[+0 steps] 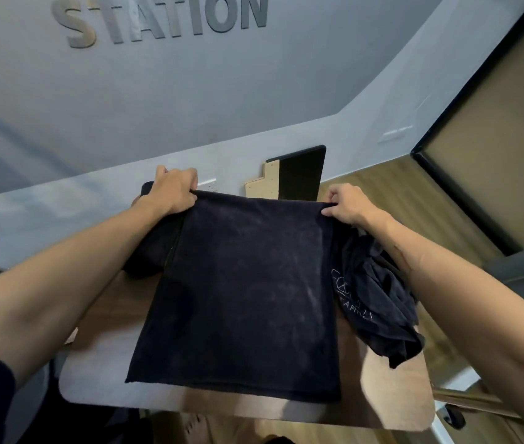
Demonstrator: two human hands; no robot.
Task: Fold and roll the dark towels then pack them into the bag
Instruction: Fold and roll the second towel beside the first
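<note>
Near edge first: table (pixel 382 395) at the bottom of the frame, wood top with a pale glare patch at lower left. Towel (pixel 248 299) lies flat on it, centre frame, dark, already folded into a rectangle; near hem sits just inside the table's near edge, its right corner showing stacked layers.

Right of the towel, touching its right edge: a crumpled dark cloth (pixel 379 299) with pale print. Could be the bag, cannot tell. Left of the towel, partly under the left forearm: another dark bundle (pixel 151 248), identity unclear.

Far edge, mid frame: left hand (pixel 174 190) has fingers curled over the far left corner, gripping it. Right hand (pixel 348 203) pinches the far right corner, thumb on top. Far hem looks slightly turned over, so likely the start of the roll, or one more fold.

To do it well: keep both corners level, tension even across the width, first turn tight, side edges aligned so it doesn't cone. Watch the right side, so the roll doesn't snag the crumpled cloth.
</note>
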